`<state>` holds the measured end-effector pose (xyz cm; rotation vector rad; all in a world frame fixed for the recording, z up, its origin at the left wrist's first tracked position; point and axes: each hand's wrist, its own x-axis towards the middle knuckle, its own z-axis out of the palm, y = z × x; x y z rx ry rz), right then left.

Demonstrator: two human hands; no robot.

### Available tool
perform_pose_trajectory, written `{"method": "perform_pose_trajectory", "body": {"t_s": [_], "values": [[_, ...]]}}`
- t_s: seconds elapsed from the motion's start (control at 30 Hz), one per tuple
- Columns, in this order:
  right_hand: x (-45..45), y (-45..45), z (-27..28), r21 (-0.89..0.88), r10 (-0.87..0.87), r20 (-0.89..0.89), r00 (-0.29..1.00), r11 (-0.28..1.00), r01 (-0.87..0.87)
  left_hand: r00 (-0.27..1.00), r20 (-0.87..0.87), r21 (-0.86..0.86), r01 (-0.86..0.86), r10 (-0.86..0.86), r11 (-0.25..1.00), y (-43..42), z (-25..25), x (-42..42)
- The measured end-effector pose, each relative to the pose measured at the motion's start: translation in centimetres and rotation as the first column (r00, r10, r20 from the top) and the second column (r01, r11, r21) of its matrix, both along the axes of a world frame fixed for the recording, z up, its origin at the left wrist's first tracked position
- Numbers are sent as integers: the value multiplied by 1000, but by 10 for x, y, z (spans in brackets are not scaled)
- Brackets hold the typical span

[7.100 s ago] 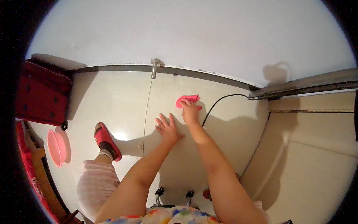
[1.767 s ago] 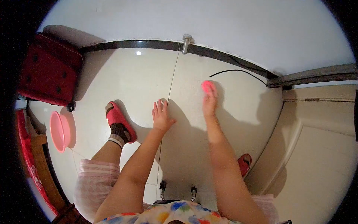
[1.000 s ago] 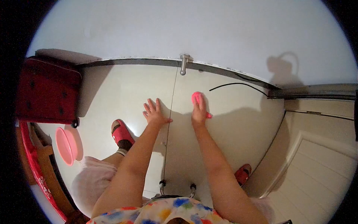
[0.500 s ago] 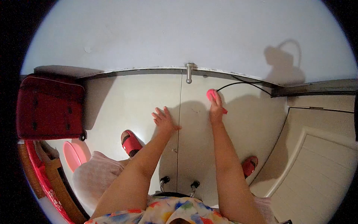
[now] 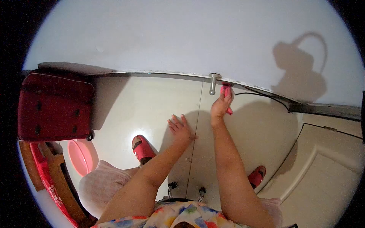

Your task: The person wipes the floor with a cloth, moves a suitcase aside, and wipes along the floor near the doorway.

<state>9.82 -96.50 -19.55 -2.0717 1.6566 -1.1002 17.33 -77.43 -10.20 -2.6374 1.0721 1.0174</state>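
My right hand is closed on a pink cloth and holds it at the foot of the wall, beside a metal door stop. Parts of the cloth stick out past the fingertips and beside the palm. My left hand has its fingers spread and holds nothing; it is at the pale tiled floor, left of a tile joint. A black cable curves along the floor just right of the cloth.
A dark red suitcase stands at the left, with a pink basin below it. A white door is at the right. My feet wear red slippers. Wheeled metal legs are beneath me. The wall spans the top.
My right hand has moved the cloth forward from the open floor to the base of the wall near the door stop. My left hand stays spread at the floor; the view has shifted.
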Motion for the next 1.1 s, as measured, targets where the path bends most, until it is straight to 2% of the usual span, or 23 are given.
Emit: {"method": "perform_pose_trajectory", "body": {"t_s": [0.1, 0.13, 0.23, 0.37, 0.47, 0.57, 0.7, 0.73, 0.83, 0.93, 0.97, 1.0, 1.03, 1.07, 1.1], "values": [[27, 15, 27, 188, 13, 235, 972, 980, -59, 1000, 23, -27, -6, 6, 1000, 1, -4, 0], [31, 17, 19, 112, 188, 26, 982, 975, -190, 999, 34, -46, -8, 10, 999, 2, -7, -1], [48, 29, 19, 156, 452, -94, 887, 887, -436, 999, 42, -71, 7, -4, 997, 6, -11, -1], [63, 26, 20, 121, 539, -41, 841, 839, -531, 999, 31, -73, -10, 12, 997, 2, -2, -2], [62, 33, 7, 127, 721, 64, 690, 680, -722, 999, 42, -80, -12, 15, 997, 3, -2, -3], [53, 56, 7, 152, 772, 71, 631, 617, -772, 997, 82, -129, 10, 0, 992, 8, -4, -4], [23, 85, 34, 168, 844, 38, 535, 523, -836, 990, 136, -153, 48, -27, 987, 14, -15, -5], [15, 93, 30, 173, 850, 79, 521, 503, -847, 988, 149, -150, 58, -36, 987, 16, -18, -4], [6, 101, 22, 296, 795, 332, 508, 423, -856, 985, 134, -88, 123, -111, 989, 22, -21, 8], [-35, 88, 72, 209, 632, 233, 739, 710, -673, 991, 74, -209, 128, -114, 970, 43, -26, 22], [-55, 77, 69, 160, 565, 160, 810, 794, -586, 995, 77, -190, 72, -58, 979, 52, -23, 23], [-80, 73, 52, 94, 425, 160, 891, 892, -442, 997, 79, -174, 19, -5, 985, 59, -15, 23], [-97, 64, 40, 300, 59, 770, 635, 845, -443, 995, 80, -157, -39, 52, 987, 64, -5, 23], [-118, 56, 41, 294, -80, 898, 432, 840, -455, 992, 79, -52, -99, 103, 994, 67, 12, 24], [-122, 59, 41, 298, -78, 896, 438, 836, -460, 986, 83, 9, -147, 146, 989, 73, 23, 23]]}}
